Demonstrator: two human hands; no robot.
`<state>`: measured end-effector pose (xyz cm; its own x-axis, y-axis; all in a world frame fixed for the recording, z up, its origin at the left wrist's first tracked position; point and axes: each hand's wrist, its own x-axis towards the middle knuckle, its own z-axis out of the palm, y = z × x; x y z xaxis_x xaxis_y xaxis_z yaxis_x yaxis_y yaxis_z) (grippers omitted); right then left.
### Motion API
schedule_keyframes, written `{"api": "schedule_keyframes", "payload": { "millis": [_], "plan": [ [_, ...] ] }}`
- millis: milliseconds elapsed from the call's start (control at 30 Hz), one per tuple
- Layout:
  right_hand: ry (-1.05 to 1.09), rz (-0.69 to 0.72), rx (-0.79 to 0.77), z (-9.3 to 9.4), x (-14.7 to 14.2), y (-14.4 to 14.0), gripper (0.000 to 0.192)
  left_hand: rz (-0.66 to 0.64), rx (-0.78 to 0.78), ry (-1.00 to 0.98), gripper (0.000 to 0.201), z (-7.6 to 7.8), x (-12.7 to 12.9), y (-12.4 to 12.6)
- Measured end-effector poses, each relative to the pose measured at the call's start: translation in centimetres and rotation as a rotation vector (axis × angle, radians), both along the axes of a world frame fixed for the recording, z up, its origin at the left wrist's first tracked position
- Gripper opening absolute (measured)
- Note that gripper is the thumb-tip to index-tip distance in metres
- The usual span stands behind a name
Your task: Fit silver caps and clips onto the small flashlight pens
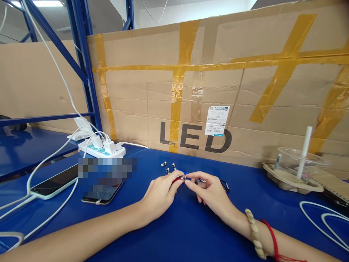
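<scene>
A blue bench (191, 233) fills the lower part of the head view, backed by a tall wall of brown cardboard (245, 91) patched with yellow tape and printed with the letters LED.

Just in front of those letters, at the middle of the bench, the person's two hands meet. The left hand (160, 194) and the right hand (209, 191) both pinch one small metal piece (183, 178) between thumb and forefinger. The piece is tiny, silvery and rounded, with a trace of red beside it at the left fingers; its finer shape is too small to tell. The fingers of both hands are closed on it, fingertips nearly touching. The right wrist wears a shell bracelet (255, 233) and a red cord (272, 236).

Between the hands and the LED letters lie a few loose silver pieces (168, 166) of similar look, close together on the bench. A small dark ring-shaped item (225, 186) lies just beyond the right hand.

Left of the LED letters sits a white power strip (102, 149) with chargers plugged in. White cables run from it to two phones (56, 181) lying flat on the bench.

Right of the letters stands a clear plastic cup lid (297, 156) with a white straw, resting on a cardboard tray.
</scene>
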<state>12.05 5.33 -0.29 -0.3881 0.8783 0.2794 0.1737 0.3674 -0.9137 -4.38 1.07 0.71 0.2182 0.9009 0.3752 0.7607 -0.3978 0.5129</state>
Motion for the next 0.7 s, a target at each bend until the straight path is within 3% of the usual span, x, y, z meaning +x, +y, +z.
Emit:
{"api": "schedule_keyframes", "payload": {
  "millis": [267, 433, 700],
  "plan": [
    [0.04, -0.032, 0.14, -0.17, 0.1, -0.04, 0.024, -0.072, -0.017, -0.064, 0.023, -0.39, -0.11, 0.35],
    [0.043, 0.018, 0.135, -0.78, 0.2, 0.33, 0.025, -0.154, -0.026, -0.114, 0.02, -0.52, -0.1, 0.44],
    [0.002, 0.065, 0.079, -0.41, 0.31, 0.19, 0.031, -0.151, -0.117, 0.025, 0.016, -0.9, -0.34, 0.37]
  ]
}}
